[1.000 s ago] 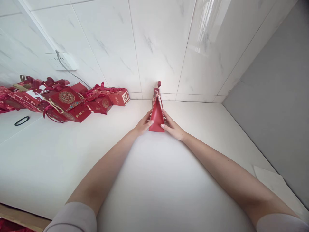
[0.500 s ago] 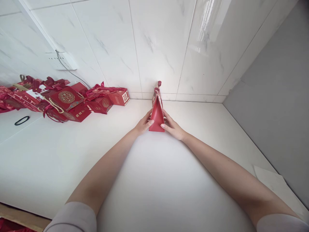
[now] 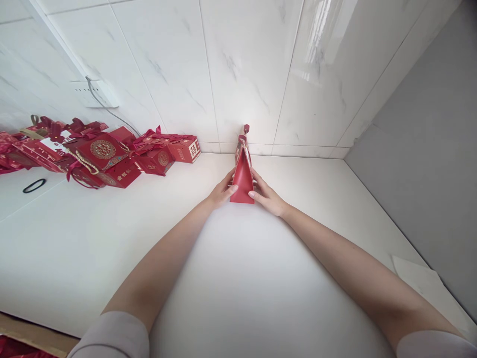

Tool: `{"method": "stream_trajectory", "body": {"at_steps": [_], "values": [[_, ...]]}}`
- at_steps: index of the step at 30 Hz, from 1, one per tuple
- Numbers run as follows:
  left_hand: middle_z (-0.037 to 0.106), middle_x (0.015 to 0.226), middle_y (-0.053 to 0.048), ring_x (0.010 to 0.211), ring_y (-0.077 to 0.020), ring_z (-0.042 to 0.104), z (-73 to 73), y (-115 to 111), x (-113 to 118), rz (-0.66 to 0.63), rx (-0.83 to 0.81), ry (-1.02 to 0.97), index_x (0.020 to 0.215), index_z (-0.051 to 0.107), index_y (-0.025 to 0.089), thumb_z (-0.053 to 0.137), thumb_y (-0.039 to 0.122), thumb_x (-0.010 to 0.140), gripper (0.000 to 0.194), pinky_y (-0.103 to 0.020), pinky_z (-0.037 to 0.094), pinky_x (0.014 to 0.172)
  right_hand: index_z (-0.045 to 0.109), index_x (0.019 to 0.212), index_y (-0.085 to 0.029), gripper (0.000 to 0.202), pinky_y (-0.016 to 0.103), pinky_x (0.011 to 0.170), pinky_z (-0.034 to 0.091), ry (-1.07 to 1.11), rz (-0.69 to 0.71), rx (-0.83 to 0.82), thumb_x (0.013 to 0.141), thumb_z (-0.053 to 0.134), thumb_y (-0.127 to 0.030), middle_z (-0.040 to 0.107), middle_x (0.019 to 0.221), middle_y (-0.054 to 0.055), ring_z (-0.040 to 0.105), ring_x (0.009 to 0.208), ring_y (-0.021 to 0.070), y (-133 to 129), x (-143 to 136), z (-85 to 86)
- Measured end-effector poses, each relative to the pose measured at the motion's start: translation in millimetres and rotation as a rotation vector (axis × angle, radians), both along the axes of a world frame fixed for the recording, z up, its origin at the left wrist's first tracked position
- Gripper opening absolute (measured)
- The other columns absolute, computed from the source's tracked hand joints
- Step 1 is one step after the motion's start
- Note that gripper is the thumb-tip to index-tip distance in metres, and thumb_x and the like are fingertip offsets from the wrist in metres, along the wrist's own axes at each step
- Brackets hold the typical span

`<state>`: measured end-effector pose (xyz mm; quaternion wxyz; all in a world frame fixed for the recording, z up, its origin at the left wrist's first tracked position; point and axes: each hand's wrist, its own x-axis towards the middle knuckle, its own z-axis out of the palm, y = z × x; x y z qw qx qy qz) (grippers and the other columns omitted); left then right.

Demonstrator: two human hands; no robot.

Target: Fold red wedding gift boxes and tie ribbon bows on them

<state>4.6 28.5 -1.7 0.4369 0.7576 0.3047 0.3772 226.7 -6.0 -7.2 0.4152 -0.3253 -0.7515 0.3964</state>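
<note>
A red paper gift box [image 3: 243, 181] stands on the white table near the wall, its triangular open end facing me and its plain red inside showing. Two small red loops or tabs rise from its pointed top. My left hand [image 3: 222, 193] grips the box's left side, thumb at the front edge and fingers along the outer face. On the opposite side my right hand [image 3: 269, 195] holds the right wall in the same way. The outer fingers of both hands are partly hidden behind the box walls.
Several red gift boxes [image 3: 108, 156] with ribbons and cords are piled at the left by the tiled wall. A black ring-shaped band [image 3: 34, 186] lies before them. A wall socket [image 3: 95, 93] has a grey cable. White paper [image 3: 417, 278] lies at right; a cardboard edge [image 3: 37, 333] shows lower left.
</note>
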Motion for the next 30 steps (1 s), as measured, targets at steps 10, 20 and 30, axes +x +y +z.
{"method": "stream_trajectory", "body": {"at_steps": [10,20,30], "values": [[0.058,0.139,-0.01,0.126,-0.0323,0.055,-1.7,-2,0,0.07,-0.191,-0.112,0.148,0.042,0.022,0.038,0.067,0.091,0.073,-0.048,0.044,0.106,0.008,0.156,-0.033,0.085,0.052,0.111,0.037,0.089,-0.046,-0.028,0.09,0.052,-0.063,0.034,0.152,0.011,0.049,0.128,0.0281,4,2,-10.9],[0.064,0.131,-0.011,0.122,-0.0317,0.059,0.0,2,-2,0.204,-0.279,-0.168,0.125,0.063,0.012,0.042,0.065,0.091,0.066,-0.047,0.041,0.109,0.04,0.136,-0.028,0.06,0.046,0.086,0.054,0.105,-0.373,0.015,0.088,0.056,-0.06,0.065,0.111,0.008,0.063,0.098,0.0271,1,-1,-5.8],[0.059,0.137,-0.013,0.133,-0.0345,0.049,-5.4,0,2,0.059,-0.277,-0.428,0.132,0.056,0.016,0.047,0.076,0.081,0.079,-0.049,0.037,0.112,0.054,0.085,-0.023,0.026,0.033,0.073,0.051,0.073,-0.399,0.169,0.093,0.051,-0.047,0.062,0.086,0.003,0.06,0.079,0.0187,-8,-3,0.8]]}}
